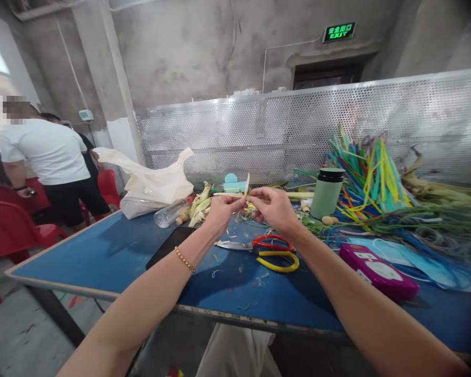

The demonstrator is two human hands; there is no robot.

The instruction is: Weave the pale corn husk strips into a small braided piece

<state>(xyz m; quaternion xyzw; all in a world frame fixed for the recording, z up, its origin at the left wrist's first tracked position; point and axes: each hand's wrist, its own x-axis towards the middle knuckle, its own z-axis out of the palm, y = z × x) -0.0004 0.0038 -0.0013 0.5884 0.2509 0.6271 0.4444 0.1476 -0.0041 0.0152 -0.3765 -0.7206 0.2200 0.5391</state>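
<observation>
Both my hands are raised over the blue table (102,256), fingers pinched together on thin pale leaf strips (246,186) held between them. My left hand (219,209), with a bead bracelet on its wrist, grips the strips from the left. My right hand (272,207) pinches them from the right. One strip stands upright, another runs sideways. Below my hands lie scissors with red and yellow handles (267,250).
A black phone (168,246) lies left of the scissors, a pink case (379,272) to the right. A green tumbler (327,192), coloured strips (371,175), a clear bottle (171,212) and a white bag (149,186) stand behind. People and red chairs (8,225) are at left.
</observation>
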